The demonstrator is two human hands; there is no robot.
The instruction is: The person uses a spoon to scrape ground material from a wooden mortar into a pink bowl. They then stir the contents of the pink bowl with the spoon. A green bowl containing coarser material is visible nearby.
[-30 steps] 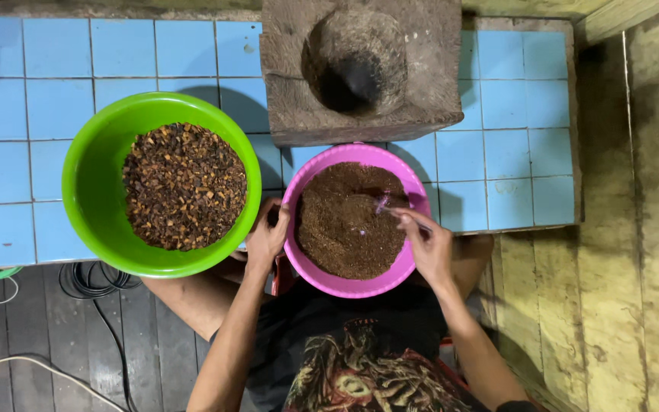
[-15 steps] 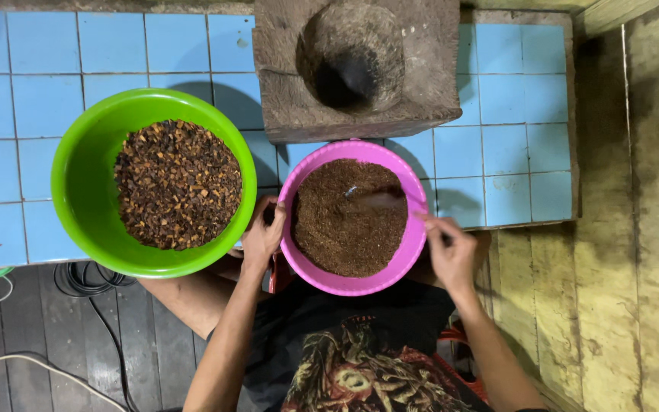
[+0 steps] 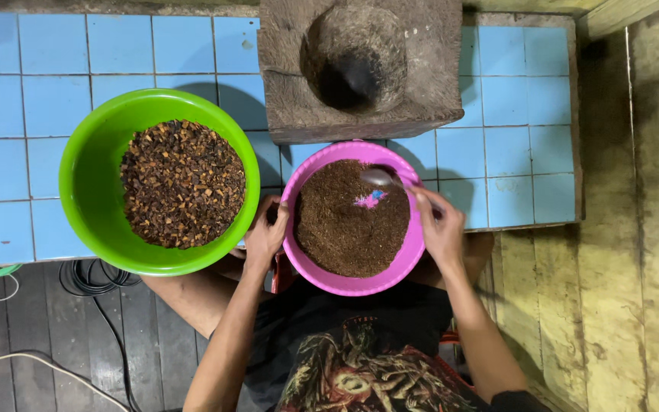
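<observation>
**Hands steady and scoop at the pink bowl**

The left hand (image 3: 265, 233) curls over the pink bowl's (image 3: 413, 252) near-left rim, bracing it. The right hand (image 3: 440, 229) pinches a spoon (image 3: 379, 178) handle, its scoop riding just over the brown powder (image 3: 345, 229) by the far rim. The bowl sits between both hands, at the bench (image 3: 55, 107) edge. A stone mortar (image 3: 360, 65) stands just behind; a green bowl (image 3: 89, 191) of coarse chips (image 3: 183, 183) lies left.
</observation>
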